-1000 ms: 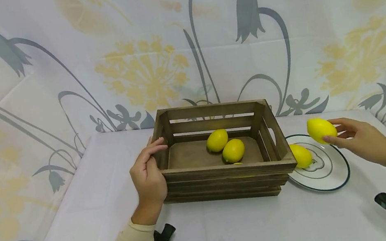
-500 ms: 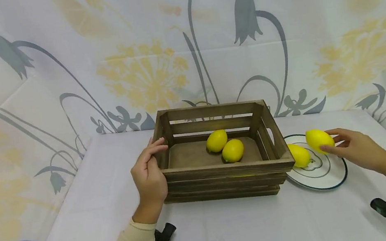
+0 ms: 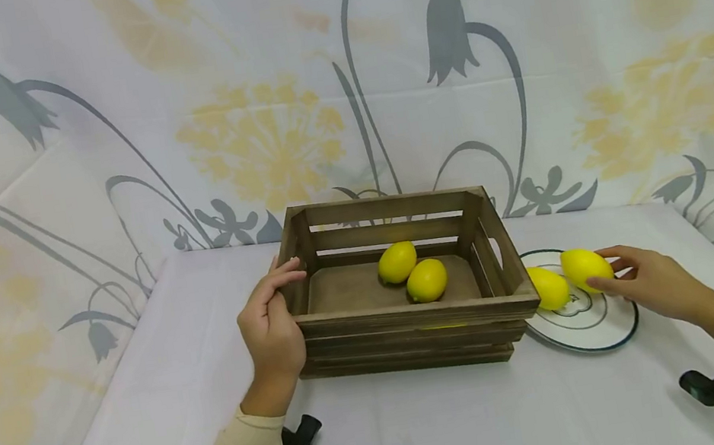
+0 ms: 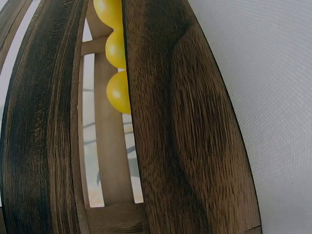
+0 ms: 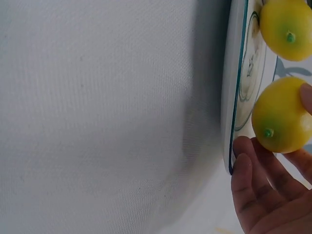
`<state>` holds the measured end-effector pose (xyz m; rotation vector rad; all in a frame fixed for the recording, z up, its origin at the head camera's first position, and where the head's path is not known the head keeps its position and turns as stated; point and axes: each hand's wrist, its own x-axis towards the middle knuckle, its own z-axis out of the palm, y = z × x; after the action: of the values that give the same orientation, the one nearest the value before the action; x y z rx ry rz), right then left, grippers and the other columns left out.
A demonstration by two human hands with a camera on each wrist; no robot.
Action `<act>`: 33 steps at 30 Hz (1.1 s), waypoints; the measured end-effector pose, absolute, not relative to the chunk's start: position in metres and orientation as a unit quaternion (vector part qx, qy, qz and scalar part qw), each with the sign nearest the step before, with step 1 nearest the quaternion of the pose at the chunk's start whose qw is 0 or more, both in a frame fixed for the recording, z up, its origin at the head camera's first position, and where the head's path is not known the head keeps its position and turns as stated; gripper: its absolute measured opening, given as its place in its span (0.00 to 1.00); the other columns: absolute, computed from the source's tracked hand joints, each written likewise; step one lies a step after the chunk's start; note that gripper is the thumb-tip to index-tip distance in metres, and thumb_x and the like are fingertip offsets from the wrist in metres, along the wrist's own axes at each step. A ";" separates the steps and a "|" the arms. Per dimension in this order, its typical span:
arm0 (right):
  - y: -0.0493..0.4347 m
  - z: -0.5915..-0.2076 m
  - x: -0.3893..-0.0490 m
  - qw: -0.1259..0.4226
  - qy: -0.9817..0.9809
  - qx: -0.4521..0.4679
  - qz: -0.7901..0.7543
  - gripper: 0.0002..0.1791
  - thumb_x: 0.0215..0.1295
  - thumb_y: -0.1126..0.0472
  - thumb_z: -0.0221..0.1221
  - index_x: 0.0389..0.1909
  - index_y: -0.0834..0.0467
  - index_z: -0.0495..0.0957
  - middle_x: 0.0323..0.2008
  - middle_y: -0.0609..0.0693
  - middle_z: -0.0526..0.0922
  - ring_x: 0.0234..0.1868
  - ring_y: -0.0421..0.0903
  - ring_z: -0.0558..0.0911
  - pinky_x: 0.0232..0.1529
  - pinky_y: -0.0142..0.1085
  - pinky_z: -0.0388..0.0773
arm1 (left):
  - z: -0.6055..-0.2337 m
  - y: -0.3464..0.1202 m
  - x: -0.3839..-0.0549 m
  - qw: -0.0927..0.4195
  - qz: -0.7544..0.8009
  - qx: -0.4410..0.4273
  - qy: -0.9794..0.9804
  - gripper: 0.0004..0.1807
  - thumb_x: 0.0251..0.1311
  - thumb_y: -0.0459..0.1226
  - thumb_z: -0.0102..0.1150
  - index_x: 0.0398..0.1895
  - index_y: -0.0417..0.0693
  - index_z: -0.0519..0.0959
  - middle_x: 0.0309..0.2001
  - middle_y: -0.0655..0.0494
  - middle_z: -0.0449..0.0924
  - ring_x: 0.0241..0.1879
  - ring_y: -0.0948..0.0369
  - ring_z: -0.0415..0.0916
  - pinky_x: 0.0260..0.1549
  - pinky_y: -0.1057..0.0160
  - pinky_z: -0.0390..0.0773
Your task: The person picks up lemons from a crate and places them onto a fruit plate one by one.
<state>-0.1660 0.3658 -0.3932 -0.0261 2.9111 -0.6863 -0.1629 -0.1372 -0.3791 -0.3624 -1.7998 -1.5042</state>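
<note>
The lemon your right hand pinches has come lower over the plate, long axis roughly crosswise, just right of the second lemon, while your left hand, well apart, rests with fingers extended against the left end of the crate.

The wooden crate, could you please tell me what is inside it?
Two lemons lie in plain view inside the crate. In the head view, a third lemon shows only as a yellow strip between the front slats, which cover the rest.
</note>
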 end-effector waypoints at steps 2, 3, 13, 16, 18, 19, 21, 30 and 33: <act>0.365 -0.396 -0.166 0.075 0.971 -0.011 -0.227 0.45 0.67 0.39 0.59 0.68 0.72 0.62 0.55 0.78 0.74 0.47 0.63 0.82 0.35 0.40 0.87 | -0.380 -0.139 -0.163 0.374 -0.588 -0.144 -0.703 0.24 0.69 0.22 0.32 0.36 0.34 0.85 0.48 0.39 0.86 0.63 0.46 0.76 0.72 0.60 0.71; 0.364 -0.397 -0.166 0.076 0.971 -0.010 -0.227 0.45 0.67 0.39 0.59 0.68 0.72 0.62 0.55 0.78 0.74 0.47 0.64 0.82 0.35 0.40 0.87 | -0.381 -0.139 -0.163 0.374 -0.589 -0.145 -0.702 0.24 0.69 0.22 0.32 0.36 0.33 0.85 0.48 0.39 0.86 0.63 0.46 0.77 0.72 0.60 0.71; 0.365 -0.399 -0.168 0.085 0.971 0.000 -0.225 0.47 0.67 0.37 0.59 0.69 0.72 0.62 0.54 0.75 0.75 0.47 0.61 0.80 0.34 0.37 0.85 | -0.378 -0.137 -0.164 0.384 -0.590 -0.156 -0.692 0.24 0.69 0.21 0.32 0.36 0.33 0.85 0.47 0.38 0.86 0.62 0.45 0.77 0.72 0.58 0.71; 0.365 -0.399 -0.167 0.084 0.971 -0.003 -0.224 0.46 0.67 0.37 0.59 0.68 0.71 0.62 0.53 0.74 0.76 0.46 0.60 0.80 0.34 0.36 0.84 | -0.378 -0.137 -0.163 0.383 -0.588 -0.153 -0.696 0.24 0.68 0.21 0.32 0.36 0.33 0.85 0.47 0.37 0.86 0.62 0.45 0.77 0.72 0.58 0.71; 0.364 -0.400 -0.167 0.085 0.971 -0.006 -0.225 0.46 0.67 0.37 0.59 0.68 0.71 0.62 0.53 0.74 0.76 0.46 0.60 0.79 0.34 0.35 0.83 | -0.378 -0.137 -0.163 0.384 -0.585 -0.148 -0.699 0.24 0.68 0.21 0.33 0.36 0.33 0.85 0.47 0.38 0.86 0.62 0.46 0.77 0.71 0.58 0.72; 0.364 -0.400 -0.167 0.084 0.971 -0.007 -0.224 0.46 0.67 0.37 0.59 0.68 0.71 0.62 0.52 0.73 0.76 0.46 0.59 0.79 0.34 0.35 0.83 | -0.379 -0.138 -0.162 0.384 -0.584 -0.146 -0.700 0.24 0.68 0.21 0.32 0.36 0.33 0.85 0.46 0.38 0.86 0.62 0.46 0.77 0.71 0.59 0.72; 0.364 -0.399 -0.167 0.080 0.972 -0.011 -0.223 0.46 0.67 0.38 0.59 0.68 0.71 0.63 0.52 0.73 0.77 0.45 0.59 0.80 0.33 0.34 0.82 | -0.379 -0.138 -0.163 0.383 -0.585 -0.144 -0.700 0.24 0.68 0.21 0.32 0.36 0.33 0.85 0.46 0.39 0.86 0.61 0.46 0.78 0.71 0.59 0.72; 0.363 -0.399 -0.166 0.088 0.972 -0.008 -0.220 0.46 0.67 0.37 0.59 0.68 0.71 0.62 0.53 0.74 0.76 0.46 0.59 0.80 0.34 0.36 0.83 | -0.380 -0.137 -0.164 0.386 -0.587 -0.143 -0.697 0.25 0.68 0.20 0.32 0.35 0.33 0.85 0.45 0.39 0.87 0.58 0.44 0.80 0.71 0.59 0.72; 0.362 -0.400 -0.166 0.088 0.972 -0.005 -0.220 0.47 0.67 0.36 0.59 0.69 0.71 0.62 0.53 0.74 0.76 0.46 0.59 0.80 0.34 0.36 0.84 | -0.379 -0.137 -0.165 0.388 -0.588 -0.147 -0.694 0.25 0.68 0.20 0.32 0.36 0.33 0.85 0.45 0.39 0.87 0.57 0.44 0.80 0.71 0.58 0.72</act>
<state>-0.1657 0.3623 -0.3999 -0.0141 2.8930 -0.6539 -0.1648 -0.1370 -0.3791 -0.3741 -1.7656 -1.4961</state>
